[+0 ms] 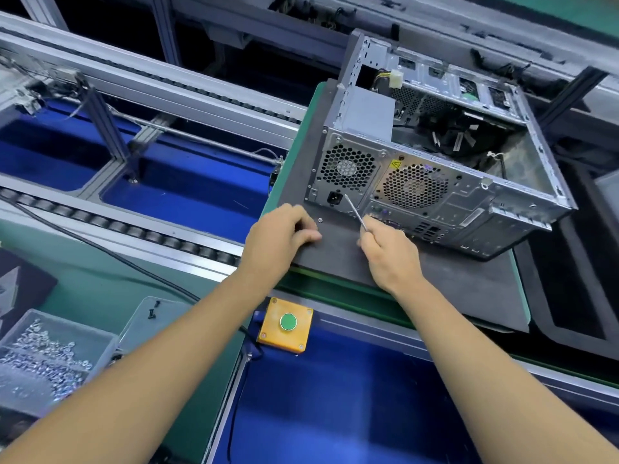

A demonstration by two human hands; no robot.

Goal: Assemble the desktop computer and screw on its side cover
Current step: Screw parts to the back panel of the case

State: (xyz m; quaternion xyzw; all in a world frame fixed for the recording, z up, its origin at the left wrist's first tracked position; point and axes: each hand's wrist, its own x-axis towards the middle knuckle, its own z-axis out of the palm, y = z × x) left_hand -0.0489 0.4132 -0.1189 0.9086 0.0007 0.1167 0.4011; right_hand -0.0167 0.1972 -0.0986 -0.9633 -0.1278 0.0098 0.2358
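The desktop computer case (432,182) lies on its side on a dark grey, matte foam mat (469,289), its open side facing up and its rear panel toward the person. The case is bare stamped steel, dull silver, with two round honeycomb-perforated fan grilles, a yellow warning sticker (395,164) between them, and a black power socket (334,196) low at the left. Inside, black cables and a white plastic connector (396,78) show above the grey box of the power supply.

The right hand (390,254) has its fingers curled round a screwdriver (355,212), only the thin, shiny metal shaft showing; the tip points up and left, ending just beside the power socket on the rear panel. The left hand (284,236) rests on the mat near the case's lower left corner, fingers curled under; whether it holds anything I cannot tell. A small silver screw (320,220) lies on the mat just beyond its knuckles.

Nearer the person, a square yellow button box (285,325) with a round green push-button sits on the edge of the workbench. At far left, a clear plastic bin (47,356) holds a heap of bright metal screws. Rubber-roller conveyor rails (134,226) in aluminium profile run across blue panels.
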